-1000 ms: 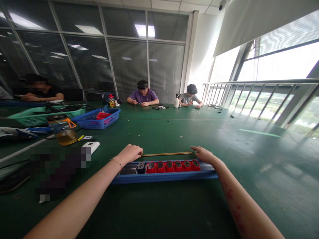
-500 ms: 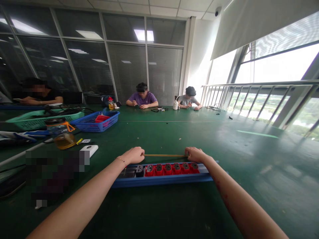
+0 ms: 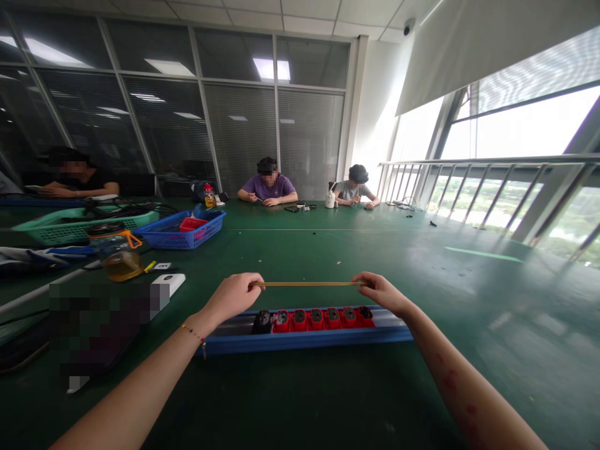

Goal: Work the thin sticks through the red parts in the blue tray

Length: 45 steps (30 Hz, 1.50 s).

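A thin yellow-orange double strand [image 3: 309, 284] runs straight and level between my hands; whether it is a pair of sticks or a stretched band I cannot tell. My left hand [image 3: 239, 289] pinches its left end, and my right hand [image 3: 377, 290] pinches its right end. Just below, on the near side, lies a long blue tray-like rail [image 3: 304, 341] with a silvery inside. Several red blocks with dark tops [image 3: 316, 320] stand in it in a row, with a black block [image 3: 263, 322] at their left end. Both hands are above the rail's far edge.
On the left are a jar of amber liquid [image 3: 119, 259], a white device [image 3: 173, 282], a blue basket [image 3: 187, 232] with a red container and a green basket [image 3: 51, 230]. Several people sit at the far side of the green table [image 3: 300, 400]. A railing [image 3: 492, 181] runs along the right.
Both hands have risen slightly, lifting the yellow-orange strand farther from the rail. More of both ends of the rail now shows.
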Each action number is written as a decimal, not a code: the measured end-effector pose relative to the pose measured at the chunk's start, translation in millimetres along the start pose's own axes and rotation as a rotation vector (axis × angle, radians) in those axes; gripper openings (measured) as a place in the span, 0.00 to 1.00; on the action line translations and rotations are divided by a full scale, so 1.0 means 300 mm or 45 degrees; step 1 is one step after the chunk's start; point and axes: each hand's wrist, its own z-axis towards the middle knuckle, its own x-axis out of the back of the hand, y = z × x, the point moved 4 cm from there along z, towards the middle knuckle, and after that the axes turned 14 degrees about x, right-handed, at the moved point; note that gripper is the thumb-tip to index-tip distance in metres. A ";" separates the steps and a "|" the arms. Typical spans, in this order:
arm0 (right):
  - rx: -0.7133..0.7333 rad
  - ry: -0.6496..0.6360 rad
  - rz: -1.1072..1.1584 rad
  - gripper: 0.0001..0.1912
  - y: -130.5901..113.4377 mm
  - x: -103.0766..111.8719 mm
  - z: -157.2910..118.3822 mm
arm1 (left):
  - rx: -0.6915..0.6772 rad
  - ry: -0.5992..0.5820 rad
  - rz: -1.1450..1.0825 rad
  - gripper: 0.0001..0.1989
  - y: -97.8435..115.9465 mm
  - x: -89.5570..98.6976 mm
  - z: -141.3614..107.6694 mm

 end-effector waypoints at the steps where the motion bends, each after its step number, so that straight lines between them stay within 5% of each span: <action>1: 0.005 0.028 0.087 0.13 -0.023 -0.001 -0.016 | -0.010 0.043 -0.015 0.13 0.009 0.007 -0.022; 5: -0.086 0.278 0.142 0.16 -0.053 0.004 -0.075 | -0.044 0.120 -0.115 0.12 0.044 0.014 -0.107; 8: -0.122 0.377 0.167 0.17 -0.047 0.011 -0.102 | 0.033 -0.024 -0.289 0.16 0.041 0.002 -0.144; 12: -0.158 0.346 0.219 0.17 -0.043 0.010 -0.118 | 0.158 -0.183 -0.493 0.18 -0.005 -0.013 -0.143; 19: -0.234 0.270 0.159 0.18 -0.026 -0.008 -0.135 | 0.270 -0.202 -0.851 0.18 -0.073 -0.048 -0.127; 26: -0.240 0.257 0.022 0.18 -0.012 -0.003 -0.144 | 0.256 -0.121 -0.870 0.18 -0.074 -0.069 -0.143; 36: -0.258 0.122 -0.114 0.20 0.012 -0.015 -0.153 | 0.226 -0.165 -0.754 0.17 -0.084 -0.088 -0.141; 45: -0.223 0.174 -0.086 0.20 0.016 -0.014 -0.150 | 0.180 -0.209 -0.757 0.17 -0.066 -0.090 -0.149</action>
